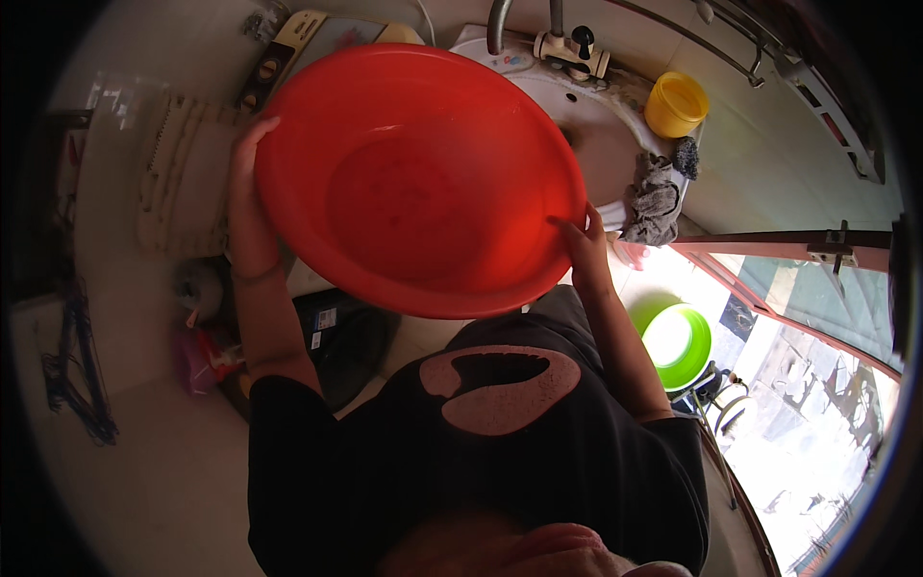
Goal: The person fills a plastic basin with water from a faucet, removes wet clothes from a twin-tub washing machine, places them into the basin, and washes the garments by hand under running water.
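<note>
A large red plastic basin [404, 209] is held up in front of my chest, its inside facing me. My left hand [251, 148] grips the rim on the left side, most of its fingers hidden behind the basin. On the right, my right hand [588, 241] holds the opposite rim with the thumb over the inner wall. No water or objects show inside the basin. Behind it, partly covered, is a white washbasin [606, 155] with a tap [572, 54].
A yellow tub [676, 104] and a grey cloth [655, 202] rest on the washbasin's right edge. A washing machine [288, 50] stands at the back left. Lower right, a green basin [678, 346] sits near an open door [800, 288]. A black tub [346, 346] lies lower left.
</note>
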Action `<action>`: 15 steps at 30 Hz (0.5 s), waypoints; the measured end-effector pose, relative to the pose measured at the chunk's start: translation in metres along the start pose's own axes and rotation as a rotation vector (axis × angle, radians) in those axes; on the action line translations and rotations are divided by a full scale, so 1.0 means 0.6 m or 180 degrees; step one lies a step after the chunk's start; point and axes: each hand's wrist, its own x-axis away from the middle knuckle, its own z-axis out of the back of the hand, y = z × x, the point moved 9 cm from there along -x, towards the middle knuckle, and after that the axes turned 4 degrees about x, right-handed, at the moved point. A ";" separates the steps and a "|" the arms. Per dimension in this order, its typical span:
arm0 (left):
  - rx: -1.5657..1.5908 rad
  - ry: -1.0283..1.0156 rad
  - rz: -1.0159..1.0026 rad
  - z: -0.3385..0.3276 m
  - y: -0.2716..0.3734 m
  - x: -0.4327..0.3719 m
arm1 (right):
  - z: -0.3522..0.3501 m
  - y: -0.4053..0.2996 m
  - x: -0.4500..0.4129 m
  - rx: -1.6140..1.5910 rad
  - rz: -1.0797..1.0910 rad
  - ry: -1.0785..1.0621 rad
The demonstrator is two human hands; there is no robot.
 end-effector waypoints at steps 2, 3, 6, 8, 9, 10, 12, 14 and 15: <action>0.0092 0.0448 0.0326 0.033 -0.008 -0.012 | -0.005 0.004 -0.005 0.0032 -0.0059 -0.0035; 0.0073 0.0431 0.0331 0.015 -0.002 -0.010 | -0.003 0.006 -0.007 0.0013 -0.0057 -0.0018; 0.0003 0.0618 0.0516 -0.045 0.010 0.018 | -0.010 0.027 -0.010 -0.0043 -0.0270 -0.0149; -0.0187 0.0338 0.0329 -0.080 0.023 0.022 | -0.007 0.031 -0.013 -0.0047 -0.0309 -0.0152; -0.0191 0.0359 0.0326 -0.078 0.026 0.021 | -0.007 0.034 -0.011 -0.0034 -0.0354 -0.0166; -0.0247 0.0469 0.0409 -0.068 0.025 0.016 | -0.008 0.035 -0.009 -0.0036 -0.0365 -0.0181; -0.0309 0.0579 0.0494 -0.054 0.023 0.010 | -0.011 0.039 -0.004 -0.0175 -0.0429 -0.0201; -0.0346 0.0331 0.0287 -0.056 0.029 0.000 | -0.011 0.045 -0.001 -0.0154 -0.0445 -0.0168; -0.0350 0.0337 0.0287 -0.047 0.029 -0.006 | -0.011 0.047 0.000 -0.0124 -0.0460 -0.0141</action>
